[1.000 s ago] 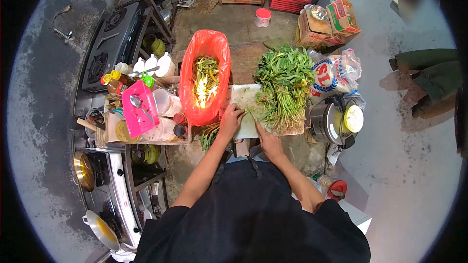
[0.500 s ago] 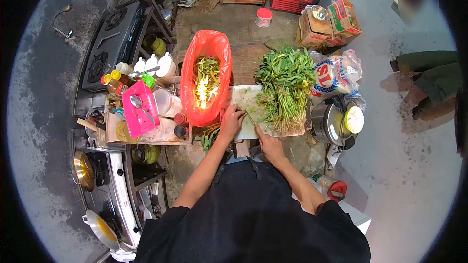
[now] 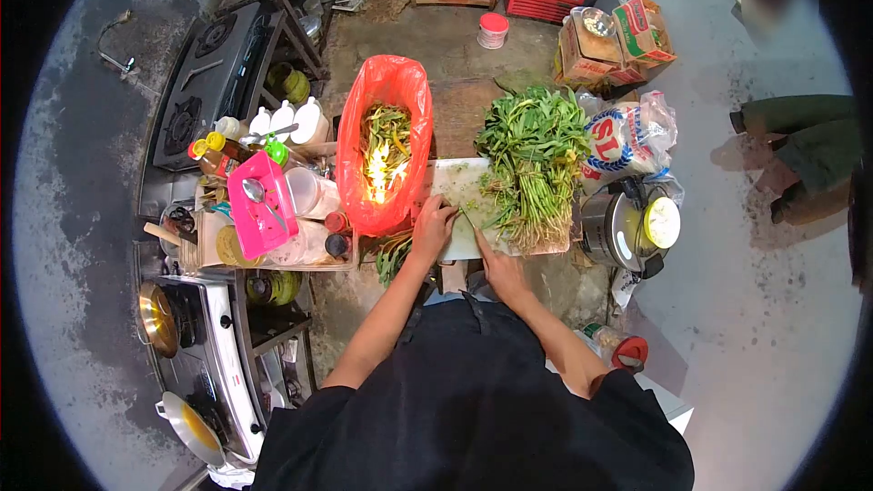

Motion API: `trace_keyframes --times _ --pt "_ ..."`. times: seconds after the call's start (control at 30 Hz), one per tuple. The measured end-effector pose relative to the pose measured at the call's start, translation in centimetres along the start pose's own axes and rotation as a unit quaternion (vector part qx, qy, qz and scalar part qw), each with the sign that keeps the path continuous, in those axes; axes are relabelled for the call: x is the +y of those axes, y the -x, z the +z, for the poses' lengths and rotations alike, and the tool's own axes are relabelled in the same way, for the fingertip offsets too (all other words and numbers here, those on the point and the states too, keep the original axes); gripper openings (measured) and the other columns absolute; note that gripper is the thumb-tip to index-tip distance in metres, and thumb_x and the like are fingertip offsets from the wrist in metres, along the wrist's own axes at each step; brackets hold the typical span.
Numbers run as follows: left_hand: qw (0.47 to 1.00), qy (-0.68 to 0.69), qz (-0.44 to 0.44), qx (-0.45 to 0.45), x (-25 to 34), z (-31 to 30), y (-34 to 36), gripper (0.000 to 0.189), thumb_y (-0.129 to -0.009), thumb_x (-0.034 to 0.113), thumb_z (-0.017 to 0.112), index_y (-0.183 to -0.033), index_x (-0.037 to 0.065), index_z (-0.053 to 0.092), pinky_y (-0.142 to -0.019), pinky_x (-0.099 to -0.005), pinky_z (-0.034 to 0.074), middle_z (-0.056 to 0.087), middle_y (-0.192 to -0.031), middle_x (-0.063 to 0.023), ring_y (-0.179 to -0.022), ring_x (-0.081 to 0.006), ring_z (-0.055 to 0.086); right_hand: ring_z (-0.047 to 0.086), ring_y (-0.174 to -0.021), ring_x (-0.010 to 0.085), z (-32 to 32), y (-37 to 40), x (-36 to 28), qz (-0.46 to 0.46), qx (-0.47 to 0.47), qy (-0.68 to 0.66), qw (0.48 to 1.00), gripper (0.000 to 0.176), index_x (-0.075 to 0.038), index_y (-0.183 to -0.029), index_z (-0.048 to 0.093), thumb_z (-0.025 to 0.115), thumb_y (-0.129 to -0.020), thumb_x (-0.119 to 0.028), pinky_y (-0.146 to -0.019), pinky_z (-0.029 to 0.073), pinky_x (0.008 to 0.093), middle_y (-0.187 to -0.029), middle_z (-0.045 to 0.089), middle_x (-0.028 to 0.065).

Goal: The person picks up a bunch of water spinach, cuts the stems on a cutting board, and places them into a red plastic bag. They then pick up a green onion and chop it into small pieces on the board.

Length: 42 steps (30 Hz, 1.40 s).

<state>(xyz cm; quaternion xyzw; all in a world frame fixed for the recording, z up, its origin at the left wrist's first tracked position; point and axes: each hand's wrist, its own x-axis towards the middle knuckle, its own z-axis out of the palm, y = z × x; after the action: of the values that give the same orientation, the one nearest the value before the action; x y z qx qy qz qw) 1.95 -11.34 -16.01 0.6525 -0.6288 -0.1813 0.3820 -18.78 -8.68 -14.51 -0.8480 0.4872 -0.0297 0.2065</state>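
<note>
On the white cutting board [image 3: 462, 244] my right hand [image 3: 499, 271] is wrapped round a knife [image 3: 471, 224], its blade pointing up and left. My left hand [image 3: 435, 225] rests at the board's left side with fingers bent together near the blade tip; what they pinch is too small to make out. Small green bits lie on the board. A large heap of leafy greens [image 3: 533, 132] with long stems covers the board's right part. Left of the board stands an open red plastic bag [image 3: 413, 100] holding cut stems and leaves.
Left of the bag are a pink tray [image 3: 252, 235] with spoons, bottles and jars. A pot [image 3: 622, 229] and a printed sack [image 3: 626, 141] stand at the right. Stoves [image 3: 218, 345] line the left. Another person's legs [image 3: 809, 141] show far right.
</note>
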Motion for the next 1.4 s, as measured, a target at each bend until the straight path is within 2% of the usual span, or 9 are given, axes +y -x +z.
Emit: trace_keyframes --times 0.2,0.37,0.57,0.63,0.93,1.27,1.4 --pt "0.999 0.002 0.031 0.010 -0.6 0.4 0.2 0.016 -0.079 0.006 0.075 -0.093 -0.002 0.075 -0.080 -0.0409 0.049 0.062 -0.090 -0.0152 -0.090 -0.0326 0.060 0.067 -0.065 0.0410 -0.3 -0.3 -0.4 -0.006 0.017 -0.007 1.000 0.075 -0.030 -0.159 0.021 0.052 -0.093 -0.011 -0.060 0.054 0.0541 -0.075 0.067 0.0211" --pt "0.995 -0.038 0.088 -0.005 -0.8 0.0 0.5 0.020 -0.080 0.005 0.073 -0.099 -0.002 0.073 -0.087 -0.0410 0.049 0.060 -0.100 -0.0147 -0.098 -0.0324 0.059 0.067 -0.066 0.0416 0.0 -1.1 -0.3 0.011 0.005 0.013 1.000 0.073 -0.030 -0.159 0.023 0.052 -0.094 -0.012 -0.061 0.054 0.0539 -0.079 0.068 0.0205" --pt "0.996 -0.032 0.081 -0.007 -0.8 -0.1 0.6 0.020 -0.080 0.004 0.073 -0.099 -0.001 0.073 -0.087 -0.0411 0.049 0.061 -0.099 -0.0141 -0.098 -0.0325 0.059 0.067 -0.070 0.0413 -0.9 -0.3 -0.4 0.009 0.029 -0.016 0.999 0.067 -0.029 -0.157 0.030 0.053 -0.095 -0.014 -0.063 0.054 0.0530 -0.083 0.068 0.0198" --pt "0.997 -0.016 0.075 0.002 -0.9 0.1 0.6 0.018 -0.079 0.004 0.073 -0.097 -0.001 0.073 -0.086 -0.0410 0.049 0.061 -0.098 -0.0137 -0.097 -0.0324 0.059 0.067 -0.071 0.0406 -1.7 0.0 -0.7 -0.002 0.005 -0.033 0.999 0.067 -0.027 -0.156 0.030 0.054 -0.095 -0.015 -0.065 0.054 0.0523 -0.083 0.068 0.0195" --pt "0.998 0.000 0.060 0.017 -1.1 0.4 0.6 0.016 -0.079 0.005 0.075 -0.094 0.000 0.074 -0.083 -0.0407 0.050 0.064 -0.095 -0.0125 -0.094 -0.0319 0.060 0.067 -0.069 0.0404 -2.2 0.3 -1.5 0.005 -0.005 -0.004 1.000 0.070 -0.026 -0.157 0.030 0.056 -0.094 -0.013 -0.064 0.054 0.0527 -0.078 0.067 0.0211" --pt "0.999 -0.007 0.036 0.012 -0.9 0.4 0.8 0.017 -0.080 0.006 0.074 -0.095 0.000 0.074 -0.084 -0.0399 0.050 0.064 -0.096 -0.0138 -0.095 -0.0317 0.061 0.067 -0.066 0.0426 0.6 -1.1 -0.3 -0.005 0.017 -0.011 1.000 0.072 -0.028 -0.158 0.026 0.054 -0.094 -0.012 -0.062 0.053 0.0546 -0.074 0.067 0.0234" --pt "0.998 -0.013 0.048 0.023 -0.6 0.3 0.6 0.017 -0.079 0.005 0.074 -0.095 0.000 0.074 -0.084 -0.0396 0.050 0.064 -0.096 -0.0138 -0.094 -0.0316 0.060 0.067 -0.067 0.0423 -0.7 0.0 -0.4 0.004 -0.016 -0.018 1.000 0.072 -0.030 -0.158 0.026 0.053 -0.094 -0.011 -0.062 0.054 0.0539 -0.075 0.067 0.0238"
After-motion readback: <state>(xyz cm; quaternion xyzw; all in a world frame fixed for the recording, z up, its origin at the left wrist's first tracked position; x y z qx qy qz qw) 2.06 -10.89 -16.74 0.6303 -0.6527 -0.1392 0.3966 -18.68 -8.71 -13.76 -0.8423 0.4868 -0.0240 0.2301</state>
